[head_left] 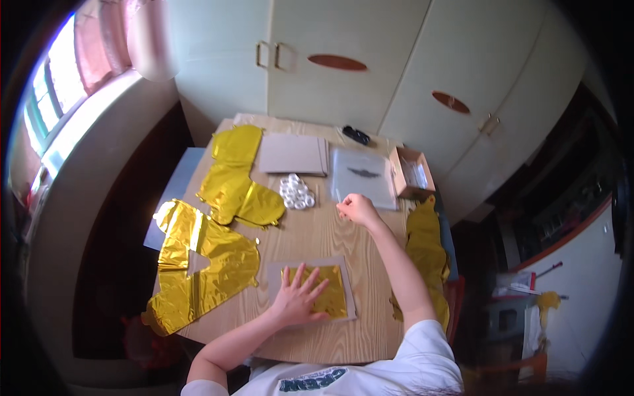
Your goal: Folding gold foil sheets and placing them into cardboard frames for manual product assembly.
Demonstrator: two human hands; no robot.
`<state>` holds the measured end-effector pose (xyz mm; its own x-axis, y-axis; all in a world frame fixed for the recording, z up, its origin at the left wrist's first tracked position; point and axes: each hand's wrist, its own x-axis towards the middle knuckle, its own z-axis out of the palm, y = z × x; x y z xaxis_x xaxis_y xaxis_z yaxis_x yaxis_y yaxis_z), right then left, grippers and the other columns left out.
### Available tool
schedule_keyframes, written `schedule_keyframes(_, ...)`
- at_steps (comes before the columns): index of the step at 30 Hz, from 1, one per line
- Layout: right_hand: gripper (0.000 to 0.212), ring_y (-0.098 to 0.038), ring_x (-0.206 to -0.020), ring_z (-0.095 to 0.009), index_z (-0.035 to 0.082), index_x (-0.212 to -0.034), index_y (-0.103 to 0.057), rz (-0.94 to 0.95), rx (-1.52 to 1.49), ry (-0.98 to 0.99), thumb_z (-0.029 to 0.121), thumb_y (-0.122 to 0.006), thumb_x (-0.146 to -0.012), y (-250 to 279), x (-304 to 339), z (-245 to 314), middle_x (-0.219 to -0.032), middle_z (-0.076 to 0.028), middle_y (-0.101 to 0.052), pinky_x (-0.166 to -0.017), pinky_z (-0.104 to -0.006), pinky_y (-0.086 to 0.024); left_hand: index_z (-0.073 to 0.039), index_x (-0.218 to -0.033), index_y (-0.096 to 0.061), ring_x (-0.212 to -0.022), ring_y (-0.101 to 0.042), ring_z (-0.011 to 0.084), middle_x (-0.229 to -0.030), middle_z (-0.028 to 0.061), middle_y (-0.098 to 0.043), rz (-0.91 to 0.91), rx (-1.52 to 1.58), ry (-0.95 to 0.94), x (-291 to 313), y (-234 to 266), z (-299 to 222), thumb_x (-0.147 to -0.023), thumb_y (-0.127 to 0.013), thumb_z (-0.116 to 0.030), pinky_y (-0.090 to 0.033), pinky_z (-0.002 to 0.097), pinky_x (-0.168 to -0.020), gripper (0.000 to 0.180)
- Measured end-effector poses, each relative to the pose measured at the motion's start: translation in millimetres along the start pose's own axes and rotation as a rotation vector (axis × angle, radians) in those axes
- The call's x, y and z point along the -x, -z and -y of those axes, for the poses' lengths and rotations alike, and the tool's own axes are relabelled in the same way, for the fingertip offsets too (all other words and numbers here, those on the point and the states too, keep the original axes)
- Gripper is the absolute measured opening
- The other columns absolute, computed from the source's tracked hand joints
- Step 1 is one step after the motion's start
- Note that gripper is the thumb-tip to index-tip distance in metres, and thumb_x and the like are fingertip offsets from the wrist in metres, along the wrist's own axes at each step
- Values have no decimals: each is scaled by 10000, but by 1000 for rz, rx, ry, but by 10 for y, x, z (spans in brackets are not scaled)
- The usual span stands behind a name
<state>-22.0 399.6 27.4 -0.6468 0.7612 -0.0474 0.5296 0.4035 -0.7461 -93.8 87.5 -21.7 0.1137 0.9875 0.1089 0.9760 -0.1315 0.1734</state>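
Observation:
My left hand (300, 298) lies flat with fingers spread on a folded gold foil sheet (335, 290), pressing it onto a grey card (351, 305) near the table's front edge. Further out, my right hand (360, 210) is closed in a pinch at the lower left edge of a stack of clear plastic bags (376, 191). What its fingertips hold, if anything, is too small to make out. To the left of that hand sits a pile of small white rings (296, 192).
Flat gold foil balloons (231, 175) cover the wooden table's (323, 237) left side, and more gold foil (424, 241) hangs over its right edge. Grey cards (294, 154), a black object (356, 135) and an open cardboard box (413, 173) lie along the back, before pale cupboards (330, 33).

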Motion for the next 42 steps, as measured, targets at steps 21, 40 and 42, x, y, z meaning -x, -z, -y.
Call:
schedule_keyframes(21, 85, -670, -681, -279, 73, -919, -636, -131, 52, 106, 52, -672, -844, -597, 3585, -97, -812, -105, -653, -594, -360, -534, -183, -1483, -412, -1450, -121, 523, -1562, 196, -286, 116, 88, -80, -77, 173, -85, -622, -680, -763, -51, 771, -1070, 1072)
schedule_keyframes(40, 98, -664, -724, -336, 58, -911, -616, -102, 31, 110, 45, -664, -826, -683, 3612, -2, -821, -128, -648, -630, -415, -547, -247, -1459, -460, -1454, -131, 510, -1562, 175, -311, 74, 92, -91, -65, 102, -53, -770, -612, -683, -48, 774, -1066, 830)
schedule_keyframes(42, 102, -663, -719, -334, 58, -913, -617, -100, 32, 124, 45, -666, -825, -662, 3606, 26, -821, -127, -649, -626, -414, -547, -263, -1453, -467, -1454, -137, 509, -1561, 165, -315, 57, 67, -99, -46, 78, -42, -796, -595, -670, -73, 794, -1048, 783)
